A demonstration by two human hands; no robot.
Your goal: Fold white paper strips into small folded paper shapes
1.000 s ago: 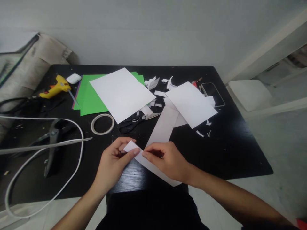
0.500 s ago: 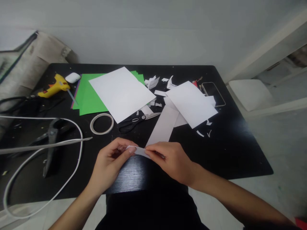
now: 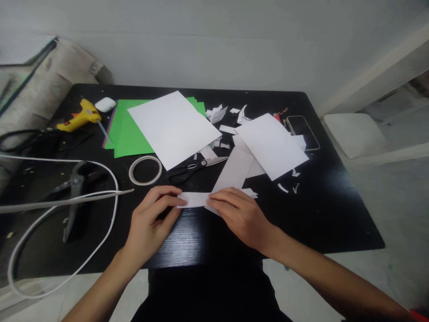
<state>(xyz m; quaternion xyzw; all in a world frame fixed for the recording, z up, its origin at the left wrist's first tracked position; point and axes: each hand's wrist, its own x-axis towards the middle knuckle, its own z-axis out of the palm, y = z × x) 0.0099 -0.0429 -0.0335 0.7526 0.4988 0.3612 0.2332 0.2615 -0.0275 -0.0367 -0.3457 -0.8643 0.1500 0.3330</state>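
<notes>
Close to the table's front edge, a narrow white paper strip [image 3: 195, 200] stretches between my two hands. My left hand [image 3: 152, 221] pinches its left end, thumb below and fingertips above. My right hand [image 3: 241, 214] has its fingers closed over the strip farther right, and a jagged paper end pokes out beyond the knuckles. Under and behind the right fingers lies a longer white paper piece [image 3: 233, 170]. Black-handled scissors [image 3: 203, 163] rest just beyond, blades pointing right.
A tape roll [image 3: 131, 172], yellow glue gun [image 3: 82, 117], pliers-like tool [image 3: 74, 192] and white cable [image 3: 116, 197] occupy the left. White sheets [image 3: 176, 127] over green paper [image 3: 125, 134], another white sheet [image 3: 272, 145], paper scraps [image 3: 217, 114] and a phone [image 3: 304, 132] lie farther back.
My hands have spread a little apart, and the strip, tilted before, now lies level and shows more of its length. A jagged paper end now shows past my right hand.
</notes>
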